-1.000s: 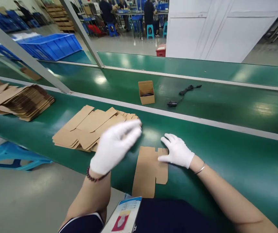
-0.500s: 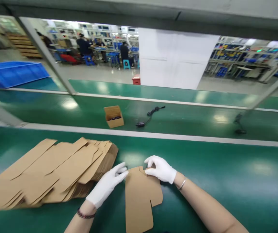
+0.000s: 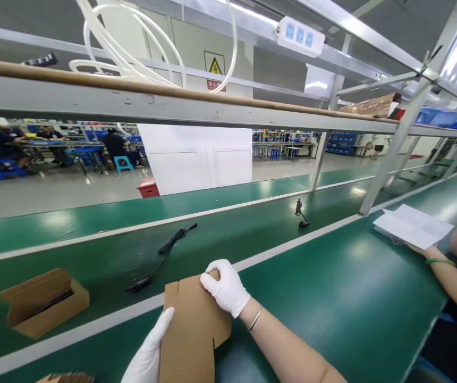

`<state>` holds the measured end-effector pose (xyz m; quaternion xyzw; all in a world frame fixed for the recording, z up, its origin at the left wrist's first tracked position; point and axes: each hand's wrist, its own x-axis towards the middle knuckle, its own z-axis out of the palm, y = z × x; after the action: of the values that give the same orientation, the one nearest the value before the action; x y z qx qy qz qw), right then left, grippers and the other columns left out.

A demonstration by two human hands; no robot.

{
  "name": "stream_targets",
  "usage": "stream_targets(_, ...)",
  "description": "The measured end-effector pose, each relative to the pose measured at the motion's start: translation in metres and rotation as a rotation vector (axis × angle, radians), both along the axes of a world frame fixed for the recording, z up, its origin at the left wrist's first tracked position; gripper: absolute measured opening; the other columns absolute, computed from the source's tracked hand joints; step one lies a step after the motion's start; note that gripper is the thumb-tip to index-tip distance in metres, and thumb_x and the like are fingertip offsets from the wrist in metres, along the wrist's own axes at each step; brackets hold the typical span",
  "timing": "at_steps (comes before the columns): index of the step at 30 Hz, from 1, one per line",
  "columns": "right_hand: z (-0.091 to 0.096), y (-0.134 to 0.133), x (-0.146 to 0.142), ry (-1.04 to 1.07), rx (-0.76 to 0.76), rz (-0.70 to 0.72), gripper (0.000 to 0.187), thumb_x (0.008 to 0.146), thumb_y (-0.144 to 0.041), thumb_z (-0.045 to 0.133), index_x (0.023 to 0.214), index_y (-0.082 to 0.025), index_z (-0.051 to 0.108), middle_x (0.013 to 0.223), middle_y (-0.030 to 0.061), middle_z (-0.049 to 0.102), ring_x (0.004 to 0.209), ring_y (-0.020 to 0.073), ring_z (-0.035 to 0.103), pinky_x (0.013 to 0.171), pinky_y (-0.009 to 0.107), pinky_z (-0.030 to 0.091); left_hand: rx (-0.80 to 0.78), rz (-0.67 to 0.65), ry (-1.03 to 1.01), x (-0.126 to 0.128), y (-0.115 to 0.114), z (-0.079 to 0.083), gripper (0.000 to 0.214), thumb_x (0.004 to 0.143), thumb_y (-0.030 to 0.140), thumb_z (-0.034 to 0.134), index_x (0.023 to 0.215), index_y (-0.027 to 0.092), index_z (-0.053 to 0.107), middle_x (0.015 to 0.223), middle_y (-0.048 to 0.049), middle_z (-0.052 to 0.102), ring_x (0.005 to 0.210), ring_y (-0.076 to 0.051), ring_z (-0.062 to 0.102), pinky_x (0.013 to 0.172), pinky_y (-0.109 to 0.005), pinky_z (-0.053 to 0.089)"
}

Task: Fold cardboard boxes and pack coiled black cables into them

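Observation:
A flat brown cardboard box blank [image 3: 188, 330] with cut flaps is held up between my two white-gloved hands. My left hand [image 3: 149, 348] grips its left edge, thumb on the front face and the other fingers hidden behind the board. At the upper right corner, my right hand [image 3: 225, 287] pinches a flap between thumb and curled fingers. Just the top of the cardboard stack [image 3: 67, 377] shows at the bottom left edge.
On the green belt beyond lie an open small carton [image 3: 47, 308] with something black inside, and black corded adapters [image 3: 141, 283], [image 3: 303, 223]. A co-worker's arm [image 3: 451, 271] and white papers [image 3: 414, 226] are at right. A shelf rail [image 3: 196, 109] crosses overhead.
The view has swung right and up, bringing the co-worker's arm and papers in. My left hand has moved from the blank's top corner to its left side, and the blank is lifted.

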<state>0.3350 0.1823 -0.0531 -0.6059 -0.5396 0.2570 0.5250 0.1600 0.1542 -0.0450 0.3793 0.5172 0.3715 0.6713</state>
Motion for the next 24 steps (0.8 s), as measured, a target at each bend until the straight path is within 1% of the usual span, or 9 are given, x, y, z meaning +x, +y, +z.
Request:
stream_targets(2, 0.003, -0.003, 0.006, -0.115, 0.004, 0.012, 0.025, 0.081, -0.033, 0.059, 0.101, -0.019, 0.064, 0.112, 0.0103, 0.06, 0.101, 0.0224, 0.059, 0.096, 0.039, 0.045, -0.102, -0.04, -0.112, 0.008, 0.003, 0.001, 0.073, 0.059, 0.065, 0.071, 0.119, 0.026, 0.06, 0.106, -0.0102, 0.072, 0.095, -0.036, 0.069, 0.078, -0.048, 0.059)
stream_targets(5, 0.002, -0.004, 0.015, -0.215, -0.052, 0.051, 0.042, 0.086, -0.035, 0.051, 0.125, -0.021, 0.056, 0.127, 0.0143, 0.054, 0.107, 0.0265, 0.058, 0.098, 0.046, 0.043, 0.069, -0.122, -0.109, 0.017, 0.01, -0.003, 0.072, 0.051, 0.056, 0.081, 0.113, 0.028, 0.059, 0.116, -0.008, 0.068, 0.11, -0.034, 0.062, 0.085, -0.041, 0.057)
stream_targets(7, 0.001, -0.003, 0.02, -0.144, -0.043, 0.093, 0.045, 0.089, -0.036, 0.045, 0.129, -0.02, 0.054, 0.122, 0.0137, 0.058, 0.108, 0.0269, 0.059, 0.1, 0.047, 0.042, 0.208, -0.145, -0.003, 0.022, 0.018, -0.007, 0.064, 0.048, 0.055, 0.082, 0.1, 0.025, 0.059, 0.112, -0.0079, 0.068, 0.107, -0.033, 0.062, 0.082, -0.039, 0.057)
stream_targets(9, 0.002, -0.001, 0.024, 0.099, -0.008, 0.174, 0.043, 0.092, -0.039, 0.038, 0.123, -0.019, 0.058, 0.109, 0.0106, 0.066, 0.103, 0.0241, 0.062, 0.099, 0.045, 0.043, 0.321, -0.044, 0.181, 0.026, 0.026, -0.014, 0.062, 0.043, 0.057, 0.082, 0.087, 0.022, 0.057, 0.098, -0.0076, 0.068, 0.094, -0.032, 0.065, 0.075, -0.04, 0.056)
stream_targets(11, 0.006, -0.001, 0.025, 0.377, 0.03, 0.244, 0.041, 0.093, -0.04, 0.035, 0.113, -0.019, 0.064, 0.097, 0.0069, 0.069, 0.096, 0.021, 0.064, 0.096, 0.042, 0.045, 0.419, 0.153, 0.319, 0.026, 0.032, -0.021, 0.064, 0.037, 0.058, 0.082, 0.081, 0.021, 0.054, 0.087, -0.0046, 0.064, 0.08, -0.027, 0.063, 0.066, -0.039, 0.055)
stream_targets(14, 0.015, -0.005, 0.021, 0.575, 0.071, 0.293, 0.032, 0.089, -0.037, 0.044, 0.099, -0.02, 0.069, 0.084, 0.0029, 0.07, 0.088, 0.0185, 0.064, 0.093, 0.039, 0.045, 0.514, 0.337, 0.231, 0.023, 0.03, -0.03, 0.062, 0.034, 0.053, 0.085, 0.078, 0.022, 0.052, 0.083, -0.0006, 0.057, 0.071, -0.02, 0.058, 0.059, -0.033, 0.053)
stream_targets(17, 0.024, -0.011, 0.017, 0.597, 0.102, 0.357, 0.028, 0.087, -0.038, 0.049, 0.095, -0.022, 0.07, 0.079, 0.001, 0.068, 0.083, 0.0172, 0.064, 0.091, 0.037, 0.045, 0.53, 0.376, 0.058, 0.017, 0.023, -0.034, 0.061, 0.029, 0.044, 0.088, 0.073, 0.022, 0.051, 0.083, 0.0007, 0.056, 0.073, -0.019, 0.058, 0.059, -0.031, 0.053)
stream_targets(20, 0.031, -0.015, 0.014, 0.59, 0.147, 0.37, 0.029, 0.086, -0.043, 0.051, 0.093, -0.022, 0.071, 0.08, 0.0006, 0.067, 0.082, 0.0161, 0.062, 0.089, 0.035, 0.045, 0.515, 0.391, 0.028, 0.011, 0.017, -0.032, 0.065, 0.024, 0.042, 0.09, 0.072, 0.023, 0.051, 0.08, 0.002, 0.054, 0.072, -0.017, 0.055, 0.059, -0.03, 0.054)
stream_targets(24, 0.031, -0.016, 0.006, 0.781, 0.044, 0.284, 0.033, 0.082, -0.048, 0.055, 0.079, -0.02, 0.071, 0.077, 0.0019, 0.066, 0.076, 0.0157, 0.06, 0.086, 0.035, 0.046, 0.554, 0.346, 0.047, 0.009, 0.011, -0.019, 0.061, 0.037, 0.053, 0.086, 0.077, 0.024, 0.05, 0.087, 0.0, 0.058, 0.085, -0.022, 0.061, 0.071, -0.035, 0.056)
